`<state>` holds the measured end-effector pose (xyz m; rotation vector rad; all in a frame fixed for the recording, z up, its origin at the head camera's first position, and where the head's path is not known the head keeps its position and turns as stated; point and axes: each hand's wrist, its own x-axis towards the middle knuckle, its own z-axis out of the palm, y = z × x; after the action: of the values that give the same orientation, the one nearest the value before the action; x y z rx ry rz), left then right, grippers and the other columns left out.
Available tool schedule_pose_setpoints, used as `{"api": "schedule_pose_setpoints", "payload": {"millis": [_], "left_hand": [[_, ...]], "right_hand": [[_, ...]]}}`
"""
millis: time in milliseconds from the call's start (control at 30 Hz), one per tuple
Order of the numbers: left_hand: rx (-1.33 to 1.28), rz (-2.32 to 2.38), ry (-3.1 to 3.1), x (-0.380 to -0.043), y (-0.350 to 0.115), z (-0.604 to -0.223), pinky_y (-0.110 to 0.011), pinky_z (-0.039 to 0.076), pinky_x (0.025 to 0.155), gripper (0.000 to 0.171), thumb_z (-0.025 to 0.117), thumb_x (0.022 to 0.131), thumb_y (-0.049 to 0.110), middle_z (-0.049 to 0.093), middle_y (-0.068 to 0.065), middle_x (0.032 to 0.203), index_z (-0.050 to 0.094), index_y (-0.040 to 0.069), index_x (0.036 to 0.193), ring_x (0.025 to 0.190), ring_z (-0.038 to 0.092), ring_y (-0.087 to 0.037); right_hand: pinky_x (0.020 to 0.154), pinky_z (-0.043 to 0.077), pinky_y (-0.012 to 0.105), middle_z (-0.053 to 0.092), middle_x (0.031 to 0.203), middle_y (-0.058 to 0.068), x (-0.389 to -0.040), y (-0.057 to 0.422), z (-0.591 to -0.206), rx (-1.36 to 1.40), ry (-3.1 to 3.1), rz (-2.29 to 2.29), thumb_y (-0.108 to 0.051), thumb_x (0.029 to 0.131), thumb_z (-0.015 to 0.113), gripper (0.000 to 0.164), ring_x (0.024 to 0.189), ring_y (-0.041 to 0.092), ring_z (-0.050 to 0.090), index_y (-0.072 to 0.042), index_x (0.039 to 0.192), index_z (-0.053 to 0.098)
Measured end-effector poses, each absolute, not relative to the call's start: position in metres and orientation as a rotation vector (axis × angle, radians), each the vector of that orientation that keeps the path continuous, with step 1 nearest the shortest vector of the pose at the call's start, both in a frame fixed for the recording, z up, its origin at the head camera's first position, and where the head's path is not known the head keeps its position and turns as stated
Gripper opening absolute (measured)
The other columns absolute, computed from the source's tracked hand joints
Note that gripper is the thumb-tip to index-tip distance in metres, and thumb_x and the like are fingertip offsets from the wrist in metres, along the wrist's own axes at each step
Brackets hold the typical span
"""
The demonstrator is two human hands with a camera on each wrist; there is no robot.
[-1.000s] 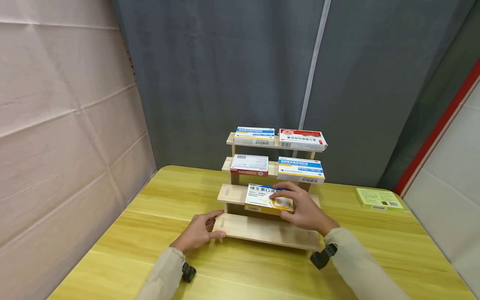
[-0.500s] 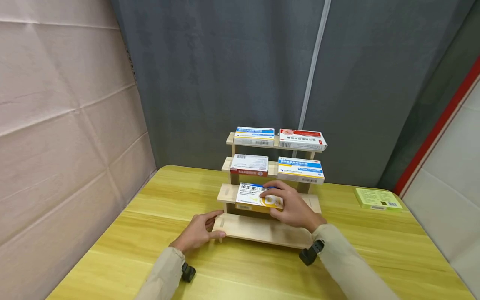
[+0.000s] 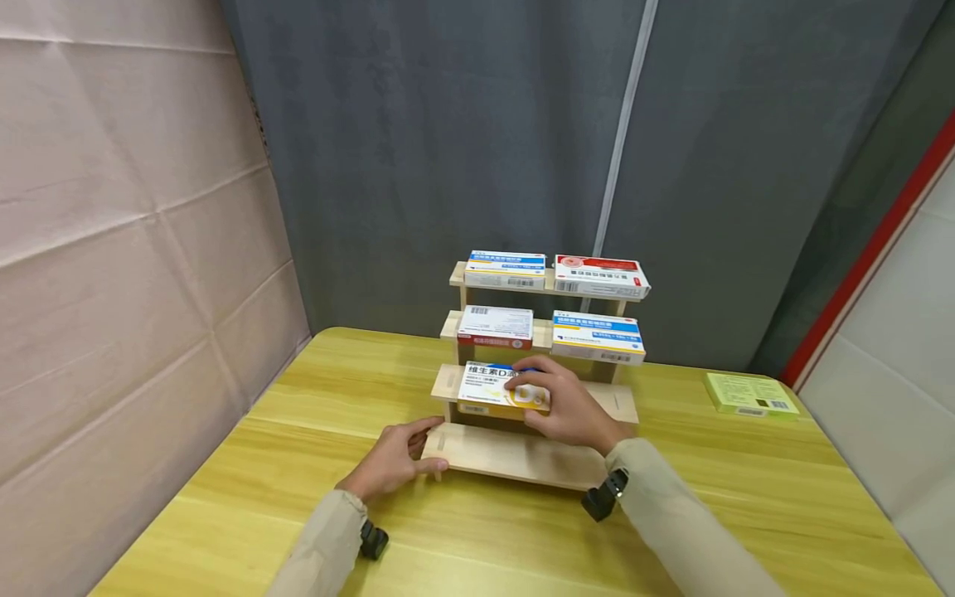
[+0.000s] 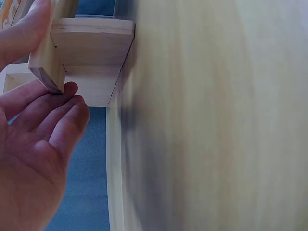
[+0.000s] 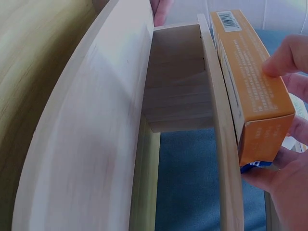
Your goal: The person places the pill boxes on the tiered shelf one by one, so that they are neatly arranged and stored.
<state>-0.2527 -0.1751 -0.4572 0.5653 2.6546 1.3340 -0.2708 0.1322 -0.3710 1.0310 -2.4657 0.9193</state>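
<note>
A four-step wooden display rack [image 3: 515,458] stands on the table. My left hand [image 3: 393,462] grips the left end of its lowest step, thumb on the front edge and fingers behind; the left wrist view shows the thumb and fingertips [image 4: 71,88] on either side of the board. On the left part of the second step from the bottom lies a white, blue and orange medicine box [image 3: 485,388]. My right hand [image 3: 570,406] holds that box by its right part, thumb at the front side and fingers over the top. The right wrist view shows its orange side [image 5: 250,77] against the step.
Two medicine boxes, blue-white [image 3: 505,269] and red-white [image 3: 601,276], lie on the top step. Below them are a white-and-red box [image 3: 496,327] and another blue-white box [image 3: 598,337]. A green box [image 3: 749,395] lies at the table's right edge. A grey curtain [image 3: 448,149] hangs behind.
My right hand has slid the orange medicine box leftward along its step, from the middle to near the left end. The left hand has stayed on the rack.
</note>
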Motion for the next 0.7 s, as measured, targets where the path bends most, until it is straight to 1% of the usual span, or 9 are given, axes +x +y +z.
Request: {"api": "schedule_pose_setpoints", "payload": {"millis": [167,233,333,467,700], "left_hand": [[0.564,1.342,2.653,-0.253,-0.175,-0.457,-0.044,0.048,0.114,0.08,0.079,0.084,0.039,0.049,-0.017,0.154,0.047,0.007,0.15,0.14,0.05,-0.035],[0.56,1.343,2.651,-0.253,-0.175,-0.458,-0.044,0.048,0.114,0.08,0.079,0.084,0.038,0.049,-0.017,0.154,0.047,0.007,0.15,0.14,0.05,-0.035],[0.568,1.34,2.654,-0.253,-0.174,-0.457,-0.044,0.048,0.114,0.079,0.079,0.084,0.038,0.049,-0.018,0.153,0.047,0.006,0.149,0.139,0.05,-0.036],[0.566,1.329,2.656,-0.252,-0.173,-0.456,-0.045,0.049,0.113,0.078,0.079,0.084,0.039,0.049,-0.019,0.153,0.048,0.007,0.149,0.139,0.051,-0.037],[0.555,1.33,2.657,-0.252,-0.173,-0.456,-0.046,0.049,0.113,0.078,0.08,0.084,0.039,0.049,-0.02,0.152,0.049,0.007,0.148,0.139,0.051,-0.037]], "right_hand": [[0.061,0.04,0.021,0.062,0.133,0.008,-0.272,0.128,-0.37,1.037,-2.466,0.941,-0.003,0.077,0.069,0.038,0.101,0.019,0.058,-0.019,0.111,0.074],[0.063,0.039,0.022,0.062,0.133,0.008,-0.272,0.126,-0.37,1.036,-2.474,0.945,-0.003,0.078,0.069,0.037,0.103,0.019,0.059,-0.02,0.111,0.074],[0.069,0.04,0.024,0.062,0.133,0.007,-0.273,0.124,-0.369,1.034,-2.476,0.938,-0.004,0.078,0.069,0.037,0.109,0.021,0.06,-0.02,0.111,0.074],[0.074,0.042,0.028,0.062,0.133,0.006,-0.275,0.121,-0.369,1.031,-2.47,0.938,-0.005,0.078,0.069,0.036,0.113,0.023,0.061,-0.02,0.111,0.074],[0.087,0.051,0.035,0.063,0.132,0.008,-0.278,0.113,-0.371,1.03,-2.474,0.956,-0.005,0.077,0.068,0.035,0.118,0.025,0.061,-0.018,0.109,0.075]]}}
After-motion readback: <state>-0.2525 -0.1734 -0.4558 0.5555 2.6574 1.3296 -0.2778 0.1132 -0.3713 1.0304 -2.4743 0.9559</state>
